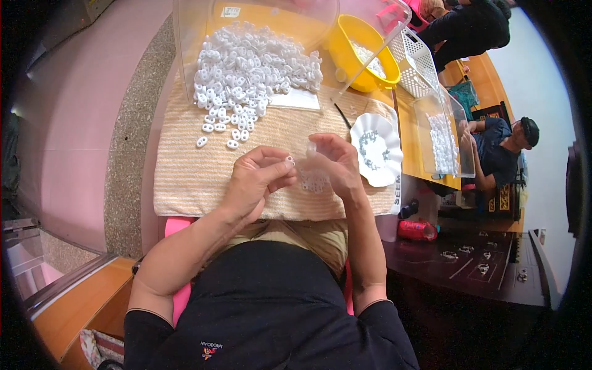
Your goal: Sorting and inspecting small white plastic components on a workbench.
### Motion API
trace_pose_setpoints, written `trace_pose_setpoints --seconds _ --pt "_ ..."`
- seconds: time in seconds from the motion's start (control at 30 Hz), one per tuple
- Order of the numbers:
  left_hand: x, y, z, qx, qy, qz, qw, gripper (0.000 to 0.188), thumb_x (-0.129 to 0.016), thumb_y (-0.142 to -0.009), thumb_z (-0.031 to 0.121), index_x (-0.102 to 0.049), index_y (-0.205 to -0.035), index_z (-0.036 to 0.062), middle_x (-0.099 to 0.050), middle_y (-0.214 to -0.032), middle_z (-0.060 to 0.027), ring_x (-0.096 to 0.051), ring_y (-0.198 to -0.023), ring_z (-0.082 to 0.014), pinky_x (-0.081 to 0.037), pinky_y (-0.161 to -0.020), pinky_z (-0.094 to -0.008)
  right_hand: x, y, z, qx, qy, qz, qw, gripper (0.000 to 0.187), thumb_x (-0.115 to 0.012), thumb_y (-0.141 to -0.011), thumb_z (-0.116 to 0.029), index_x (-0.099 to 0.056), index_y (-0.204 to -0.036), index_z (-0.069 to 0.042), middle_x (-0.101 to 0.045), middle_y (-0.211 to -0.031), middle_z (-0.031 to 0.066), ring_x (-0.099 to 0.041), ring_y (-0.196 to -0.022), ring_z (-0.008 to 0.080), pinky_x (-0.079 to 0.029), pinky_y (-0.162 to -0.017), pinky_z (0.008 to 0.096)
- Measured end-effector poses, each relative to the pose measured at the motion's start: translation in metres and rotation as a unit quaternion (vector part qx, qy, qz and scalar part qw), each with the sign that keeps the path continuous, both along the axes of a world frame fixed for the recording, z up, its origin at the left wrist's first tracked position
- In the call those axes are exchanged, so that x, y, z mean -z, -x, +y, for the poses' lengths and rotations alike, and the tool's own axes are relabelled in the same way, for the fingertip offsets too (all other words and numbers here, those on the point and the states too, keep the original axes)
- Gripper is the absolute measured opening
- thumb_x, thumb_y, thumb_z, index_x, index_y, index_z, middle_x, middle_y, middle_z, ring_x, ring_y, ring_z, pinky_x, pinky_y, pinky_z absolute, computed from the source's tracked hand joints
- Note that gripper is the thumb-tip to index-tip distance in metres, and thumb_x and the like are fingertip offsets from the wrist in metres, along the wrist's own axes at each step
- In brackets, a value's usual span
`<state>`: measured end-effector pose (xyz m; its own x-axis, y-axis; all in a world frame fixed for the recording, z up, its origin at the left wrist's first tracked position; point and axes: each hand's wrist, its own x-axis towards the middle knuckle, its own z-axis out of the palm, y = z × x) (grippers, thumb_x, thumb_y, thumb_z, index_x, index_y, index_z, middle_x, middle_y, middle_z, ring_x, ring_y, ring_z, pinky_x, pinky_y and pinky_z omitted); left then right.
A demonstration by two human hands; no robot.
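Observation:
My left hand [253,182] is closed, with a small white plastic piece [290,160] pinched between thumb and fingertips. Just across from it, my right hand [340,165] is curled with thumb and fingers close together around something pale and blurred that I cannot make out. Below the right hand, a small cluster of white pieces [316,183] lies on the striped towel [191,176]. Beyond the hands spreads a big heap of white two-holed oval plastic pieces [246,68]. To the right, a white scalloped dish [394,151] holds small grey parts [372,149].
A clear plastic bin [185,37] stands around the heap. Farther right are a yellow basin [345,46], a white perforated basket [410,46] and a clear tub [465,157] of white pieces. A seated person [496,145] works beside that tub; another person [475,34] is behind.

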<state>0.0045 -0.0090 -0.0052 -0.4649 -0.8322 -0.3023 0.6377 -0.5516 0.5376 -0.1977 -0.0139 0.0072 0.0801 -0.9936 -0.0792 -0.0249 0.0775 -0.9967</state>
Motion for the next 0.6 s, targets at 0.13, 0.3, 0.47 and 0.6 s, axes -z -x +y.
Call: trace_pose_setpoints --seconds 0.13,0.3,0.47,0.6 --pt "0.007 -0.002 0.000 -0.011 0.004 0.008 1.000 0.013 -0.062 -0.087 -0.001 -0.060 -0.099 0.0020 -0.067 -0.093 -0.0111 -0.067 -0.080 -0.0178 -0.059 -0.074 -0.0299 -0.005 -0.005 0.010 -0.007 -0.020 0.001 1.000 0.033 -0.068 -0.085 -0.004 -0.055 -0.114 0.004 -0.062 -0.087 0.0058 -0.063 -0.075 0.0128 -0.056 -0.068 0.0277" --pt "0.008 0.000 0.000 -0.004 0.001 0.004 1.000 0.012 -0.062 -0.087 -0.001 -0.061 -0.099 0.0003 -0.067 -0.095 -0.0111 -0.067 -0.082 -0.0178 -0.059 -0.075 -0.0295 -0.006 -0.011 0.018 0.007 -0.030 -0.054 0.998 0.030 -0.066 -0.081 0.006 -0.058 -0.110 0.004 -0.066 -0.087 0.0089 -0.067 -0.075 0.0183 -0.056 -0.068 0.0292" --pt "0.002 0.001 0.001 -0.014 -0.006 -0.012 1.000 0.011 -0.065 -0.086 0.002 -0.062 -0.096 0.0004 -0.067 -0.086 -0.0092 -0.066 -0.077 -0.0159 -0.056 -0.073 -0.0271 -0.003 -0.014 0.023 -0.002 -0.036 -0.045 0.998 0.029 -0.068 -0.081 0.004 -0.059 -0.108 0.003 -0.067 -0.085 0.0088 -0.066 -0.074 0.0171 -0.055 -0.068 0.0280" --pt "0.000 0.001 0.001 -0.021 -0.006 -0.022 1.000 0.014 -0.068 -0.084 0.003 -0.062 -0.096 0.0000 -0.067 -0.086 -0.0084 -0.065 -0.075 -0.0148 -0.055 -0.072 -0.0259 -0.005 -0.021 0.027 0.004 -0.049 -0.069 0.996 0.027 -0.070 -0.081 0.002 -0.061 -0.106 0.003 -0.068 -0.086 0.0094 -0.066 -0.074 0.0160 -0.055 -0.067 0.0273"
